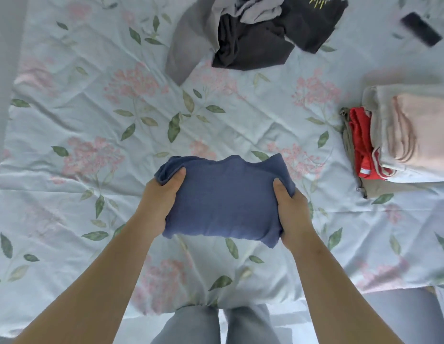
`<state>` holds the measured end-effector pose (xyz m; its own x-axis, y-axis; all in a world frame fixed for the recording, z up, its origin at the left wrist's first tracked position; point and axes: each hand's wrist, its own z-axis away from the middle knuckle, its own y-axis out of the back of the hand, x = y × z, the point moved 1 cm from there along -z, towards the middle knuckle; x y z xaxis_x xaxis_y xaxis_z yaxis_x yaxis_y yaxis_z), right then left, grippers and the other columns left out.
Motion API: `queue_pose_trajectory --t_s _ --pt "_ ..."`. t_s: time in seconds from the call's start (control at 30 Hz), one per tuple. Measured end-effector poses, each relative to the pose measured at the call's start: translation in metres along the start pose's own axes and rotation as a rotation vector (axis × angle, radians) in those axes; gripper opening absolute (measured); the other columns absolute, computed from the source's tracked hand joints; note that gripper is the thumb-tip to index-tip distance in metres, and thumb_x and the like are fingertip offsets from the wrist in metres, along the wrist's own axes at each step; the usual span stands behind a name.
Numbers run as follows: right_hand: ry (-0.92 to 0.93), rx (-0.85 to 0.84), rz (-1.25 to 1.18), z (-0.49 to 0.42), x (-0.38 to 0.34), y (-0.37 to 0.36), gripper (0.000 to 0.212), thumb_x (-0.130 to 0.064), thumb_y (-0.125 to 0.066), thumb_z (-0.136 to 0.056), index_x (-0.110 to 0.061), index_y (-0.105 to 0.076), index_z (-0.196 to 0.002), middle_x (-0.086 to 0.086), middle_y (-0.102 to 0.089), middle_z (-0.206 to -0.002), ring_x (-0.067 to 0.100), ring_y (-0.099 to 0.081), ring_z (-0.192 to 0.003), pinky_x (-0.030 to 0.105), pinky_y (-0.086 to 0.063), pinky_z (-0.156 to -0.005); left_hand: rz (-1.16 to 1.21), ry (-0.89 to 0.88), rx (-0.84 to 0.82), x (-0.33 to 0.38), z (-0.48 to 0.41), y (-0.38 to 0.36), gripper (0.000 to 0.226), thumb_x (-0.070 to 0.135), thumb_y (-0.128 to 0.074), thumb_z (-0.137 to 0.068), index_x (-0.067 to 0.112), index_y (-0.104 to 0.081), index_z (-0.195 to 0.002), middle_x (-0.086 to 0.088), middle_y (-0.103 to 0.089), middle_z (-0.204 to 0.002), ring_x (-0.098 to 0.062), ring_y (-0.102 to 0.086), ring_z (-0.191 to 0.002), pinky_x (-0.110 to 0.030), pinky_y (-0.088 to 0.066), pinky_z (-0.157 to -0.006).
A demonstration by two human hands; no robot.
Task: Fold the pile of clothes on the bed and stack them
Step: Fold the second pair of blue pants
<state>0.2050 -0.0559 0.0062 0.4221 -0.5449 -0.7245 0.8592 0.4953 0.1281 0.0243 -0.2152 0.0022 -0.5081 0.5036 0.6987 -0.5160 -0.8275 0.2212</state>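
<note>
A folded blue garment (223, 199) is held just above the bed in front of me. My left hand (160, 199) grips its left edge, thumb on top and fingers underneath. My right hand (291, 212) grips its right edge the same way. An unfolded pile of grey and dark clothes (253, 33) lies at the far middle of the bed. A stack of folded clothes (402, 135) sits at the right, with pale pink and white pieces on top, a red one (362, 142) and a khaki one below.
The bed carries a pale floral sheet (92, 145); its near edge runs along the bottom by my legs. A dark flat phone-like object (420, 32) lies at the far right. The left edge of the bed borders a grey strip.
</note>
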Motion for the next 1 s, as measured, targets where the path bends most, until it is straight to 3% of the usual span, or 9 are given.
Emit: queue_pose_trajectory --t_s 0.1,0.27,0.47,0.7,0.87,1.0 --pt "0.0 0.0 -0.17 0.031 -0.026 0.03 0.017 -0.029 -0.056 -0.093 -0.016 -0.067 -0.096 0.007 -0.073 -0.092 0.024 -0.07 -0.085 0.041 -0.058 -0.077 -0.002 -0.098 0.015 0.038 0.039 -0.018 0.012 0.044 -0.062 -0.087 0.033 -0.063 -0.081 0.005 -0.069 -0.076 -0.02 -0.065 -0.071 -0.027 -0.046 -0.053" --pt "0.126 0.062 -0.267 0.071 -0.051 0.115 0.018 -0.024 -0.054 -0.095 -0.011 -0.068 -0.097 0.011 -0.073 -0.094 0.024 -0.071 -0.086 0.034 -0.058 -0.071 0.009 -0.211 -0.056 0.068 0.108 -0.077 0.011 0.041 -0.063 -0.087 0.03 -0.061 -0.086 0.0 -0.067 -0.086 -0.024 -0.063 -0.079 -0.033 -0.049 -0.062" --pt "0.213 0.144 -0.267 0.095 -0.048 0.267 0.02 -0.021 -0.053 -0.096 -0.007 -0.063 -0.106 0.016 -0.07 -0.102 0.03 -0.067 -0.096 0.044 -0.055 -0.085 0.011 -0.289 -0.118 0.062 0.2 -0.199 0.014 0.039 -0.061 -0.088 0.026 -0.058 -0.09 0.0 -0.064 -0.083 -0.022 -0.061 -0.075 -0.03 -0.045 -0.058" --pt "0.265 0.241 -0.225 0.11 -0.034 0.436 0.02 -0.022 -0.054 -0.095 -0.007 -0.065 -0.104 0.012 -0.07 -0.097 0.026 -0.068 -0.09 0.037 -0.056 -0.076 0.014 -0.258 -0.196 0.028 0.29 -0.336 0.02 0.038 -0.061 -0.088 0.02 -0.06 -0.098 -0.004 -0.065 -0.083 -0.024 -0.061 -0.075 -0.029 -0.043 -0.057" --pt "0.214 0.281 -0.237 0.095 -0.026 0.504 0.015 -0.021 -0.055 -0.094 -0.011 -0.066 -0.094 0.014 -0.07 -0.098 0.031 -0.066 -0.094 0.045 -0.055 -0.085 -0.018 -0.259 -0.232 0.029 0.313 -0.405 0.012 0.03 -0.059 -0.088 0.025 -0.063 -0.078 0.002 -0.065 -0.066 -0.023 -0.061 -0.069 -0.028 -0.042 -0.055" --pt "0.203 0.283 -0.233 0.065 -0.032 0.541 0.016 -0.021 -0.055 -0.094 -0.011 -0.066 -0.097 0.013 -0.07 -0.1 0.03 -0.066 -0.095 0.046 -0.054 -0.086 -0.036 -0.244 -0.237 0.04 0.31 -0.456 0.012 0.03 -0.06 -0.087 0.024 -0.061 -0.076 -0.004 -0.064 -0.072 -0.027 -0.061 -0.071 -0.031 -0.046 -0.061"
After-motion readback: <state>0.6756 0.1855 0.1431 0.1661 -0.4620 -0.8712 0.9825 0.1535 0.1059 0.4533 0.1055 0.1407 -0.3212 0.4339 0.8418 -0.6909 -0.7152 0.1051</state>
